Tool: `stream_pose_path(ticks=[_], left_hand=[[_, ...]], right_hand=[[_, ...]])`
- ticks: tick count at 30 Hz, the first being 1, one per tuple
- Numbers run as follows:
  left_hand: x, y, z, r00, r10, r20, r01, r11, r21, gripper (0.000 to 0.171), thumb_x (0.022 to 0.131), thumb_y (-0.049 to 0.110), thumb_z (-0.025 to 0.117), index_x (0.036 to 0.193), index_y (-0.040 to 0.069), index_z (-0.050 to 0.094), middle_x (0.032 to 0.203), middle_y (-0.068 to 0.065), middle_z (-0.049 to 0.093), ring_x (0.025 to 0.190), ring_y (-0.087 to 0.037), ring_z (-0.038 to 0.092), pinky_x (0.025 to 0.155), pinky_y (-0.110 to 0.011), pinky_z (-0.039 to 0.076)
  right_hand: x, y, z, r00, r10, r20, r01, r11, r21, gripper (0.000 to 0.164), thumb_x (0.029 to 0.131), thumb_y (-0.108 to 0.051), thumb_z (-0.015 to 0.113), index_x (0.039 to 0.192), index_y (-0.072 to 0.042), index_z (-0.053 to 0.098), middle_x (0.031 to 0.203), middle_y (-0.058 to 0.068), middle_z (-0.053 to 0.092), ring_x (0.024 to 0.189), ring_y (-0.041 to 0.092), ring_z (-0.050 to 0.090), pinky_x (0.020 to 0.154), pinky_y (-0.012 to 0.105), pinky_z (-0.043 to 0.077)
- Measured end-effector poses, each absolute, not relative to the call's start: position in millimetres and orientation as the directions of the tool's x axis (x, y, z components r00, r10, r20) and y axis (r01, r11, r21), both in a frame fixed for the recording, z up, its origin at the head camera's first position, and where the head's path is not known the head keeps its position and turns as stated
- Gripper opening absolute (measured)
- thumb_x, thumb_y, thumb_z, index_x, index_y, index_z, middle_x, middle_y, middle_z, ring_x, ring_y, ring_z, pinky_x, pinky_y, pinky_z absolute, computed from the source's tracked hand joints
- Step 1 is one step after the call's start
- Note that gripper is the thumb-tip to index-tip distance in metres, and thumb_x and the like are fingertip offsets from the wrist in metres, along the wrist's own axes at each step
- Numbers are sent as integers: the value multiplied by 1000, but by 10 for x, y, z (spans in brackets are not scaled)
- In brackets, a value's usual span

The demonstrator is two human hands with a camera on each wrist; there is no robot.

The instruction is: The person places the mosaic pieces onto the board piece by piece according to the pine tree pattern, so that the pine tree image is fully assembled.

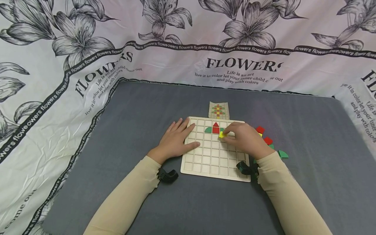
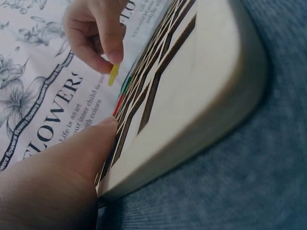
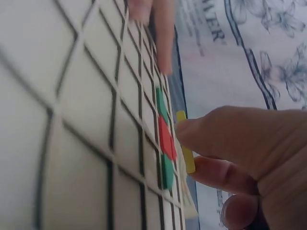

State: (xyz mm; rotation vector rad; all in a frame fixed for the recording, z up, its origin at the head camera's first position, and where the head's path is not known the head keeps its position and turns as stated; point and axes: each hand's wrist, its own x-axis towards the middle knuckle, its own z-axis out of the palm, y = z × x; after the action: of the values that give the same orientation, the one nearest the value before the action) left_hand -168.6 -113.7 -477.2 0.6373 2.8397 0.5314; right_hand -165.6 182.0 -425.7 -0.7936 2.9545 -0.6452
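A wooden grid board (image 1: 202, 160) lies on the grey table. My left hand (image 1: 175, 141) rests on its upper left edge with the fingers spread. Between thumb and fingertips my right hand (image 1: 245, 138) pinches a yellow tile (image 1: 221, 134), held just above the upper part of the grid. The right wrist view shows this yellow tile (image 3: 186, 142) edge-on, apart from the board. Set in the grid are a red triangle (image 1: 215, 124), a red square (image 1: 215, 130) below it and a green quarter-round tile (image 1: 208, 130) to the left. Another green tile (image 3: 167, 171) is partly hidden in the head view.
A small pattern card (image 1: 218, 111) with coloured shapes lies behind the board. Right of the board are loose tiles, among them a red one (image 1: 268, 141) and a green one (image 1: 283, 154); the right arm covers part of this area. A flower-printed cloth (image 1: 176, 62) borders the table.
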Motion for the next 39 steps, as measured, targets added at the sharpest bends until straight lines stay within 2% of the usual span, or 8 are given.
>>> stream_pose_path(ticks=[7, 20, 29, 39], left_hand=[[-1685, -1138, -4774, -894, 437, -99, 374, 849, 372, 88, 99, 75, 46, 169, 27, 24, 177, 2, 4, 164, -23, -2, 132, -45, -2], [-1681, -1133, -4762, -893, 437, -107, 373, 852, 367, 88, 99, 75, 46, 169, 27, 23, 177, 2, 4, 164, -23, -2, 132, -45, -3], [-1679, -1115, -4763, -894, 436, -105, 372, 852, 368, 88, 100, 74, 47, 169, 26, 24, 177, 1, 4, 164, -23, -2, 132, -45, -3], [-1676, -1131, -4774, -894, 437, -96, 374, 847, 379, 88, 99, 75, 47, 169, 27, 24, 177, 1, 4, 164, -23, -1, 132, -45, -2]], right_hand=[[-1591, 1660, -4295, -845, -527, 98, -521, 765, -379, 12, 92, -20, 82, 100, -11, 83, 100, 1, 76, 89, 19, 69, 74, 41, 59], [-1578, 1609, -4397, -781, -606, 149, -614, 705, -355, 8, 92, -18, 83, 97, -12, 84, 101, 1, 76, 93, 18, 72, 82, 42, 62], [-1566, 1640, -4430, -782, -593, 194, -621, 708, -338, 4, 93, -14, 82, 95, -13, 84, 98, -2, 70, 81, 12, 68, 72, 36, 60], [-1582, 1636, -4465, -793, -576, 197, -608, 736, -297, 11, 94, -16, 80, 103, -11, 85, 96, 0, 69, 78, 13, 66, 69, 36, 60]])
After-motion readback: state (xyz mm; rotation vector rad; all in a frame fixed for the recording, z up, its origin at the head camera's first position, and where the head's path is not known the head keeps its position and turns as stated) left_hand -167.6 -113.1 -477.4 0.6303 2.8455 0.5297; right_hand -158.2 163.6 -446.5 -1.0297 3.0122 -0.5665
